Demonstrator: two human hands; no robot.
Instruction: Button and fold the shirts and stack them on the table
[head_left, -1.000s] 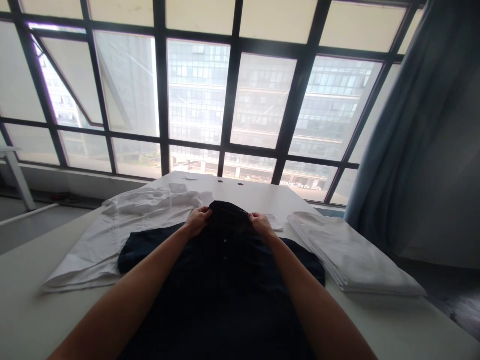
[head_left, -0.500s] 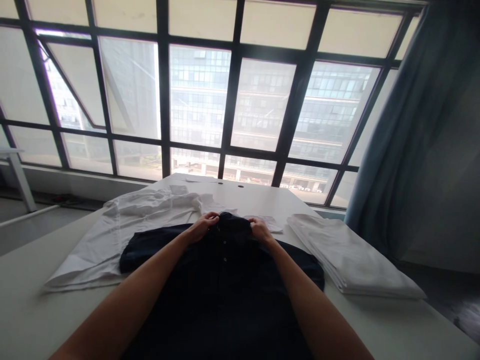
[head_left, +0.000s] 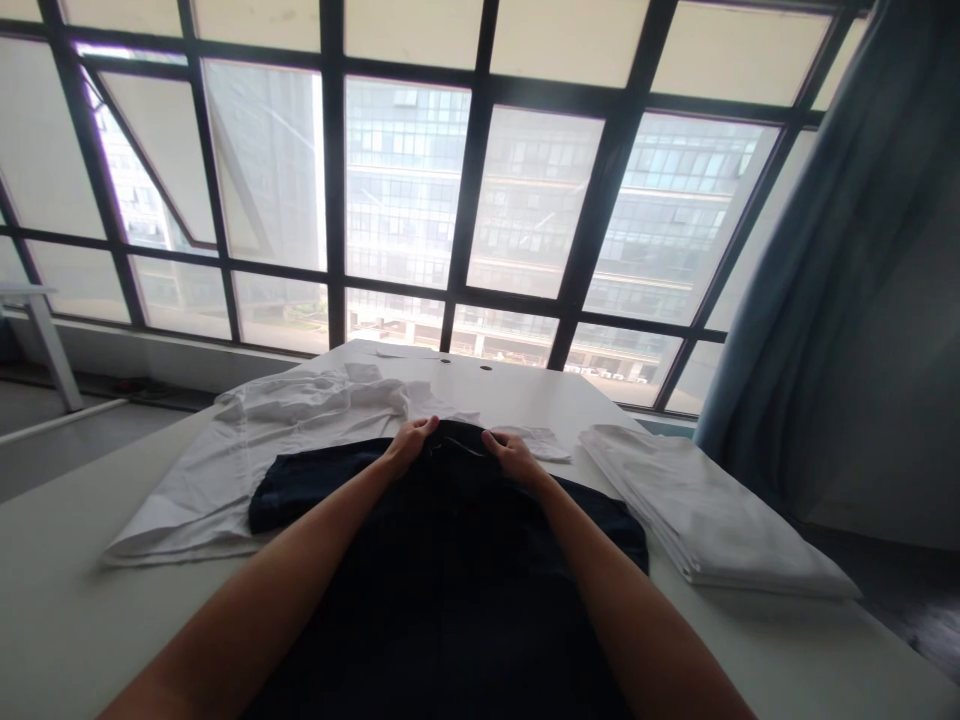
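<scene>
A dark navy shirt (head_left: pixel 450 590) is lying in the near middle of the white table (head_left: pixel 52 560), its body spreading toward the viewer and its sleeves showing to left and right. Its collar (head_left: pixel 459 434) is facing the far side, a thin pale line running along its inner edge. The left hand (head_left: pixel 409 443) is pinching the collar's left end, fingers closing narrowly on the fabric with the thumb lying on top; the right hand (head_left: pixel 516 456) is gripping the right end the same way, its thumb pointing inward. Both forearms are reaching out from the near corners, slanting inward over the shirt and converging at the collar. A rumpled white garment (head_left: pixel 292 430) is spreading to the left, partly running beneath the left sleeve (head_left: pixel 322 485). A folded white cloth (head_left: pixel 705 510) is resting to the right, just beside the right sleeve. Farther off, a blue-grey curtain (head_left: pixel 810 260) is hanging at right, and a dark-framed window (head_left: pixel 397 180) is filling the far side
</scene>
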